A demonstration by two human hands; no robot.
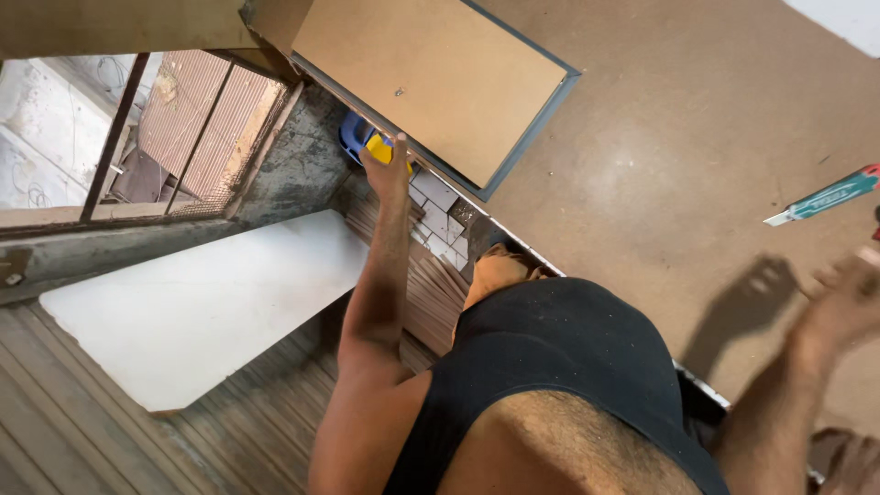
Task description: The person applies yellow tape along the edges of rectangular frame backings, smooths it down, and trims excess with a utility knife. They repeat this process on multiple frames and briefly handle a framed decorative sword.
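Left hand: point(389, 167) reaches down past the edge of the surface point(697, 183), fingers closed on a yellow object point(378, 147) just beside a blue object point(353, 136); what these are cannot be told.
White board: point(202, 302) lies below on the left, on ribbed flooring point(55, 403).
Panel: point(431, 78) a brown board with a grey edge rests flat on the surface, just above the left hand.
Knife: point(825, 195) a teal utility knife lies on the surface at the far right.
Right hand: point(848, 298) blurred, fingers spread and holding nothing, over the surface near the knife but apart from it.
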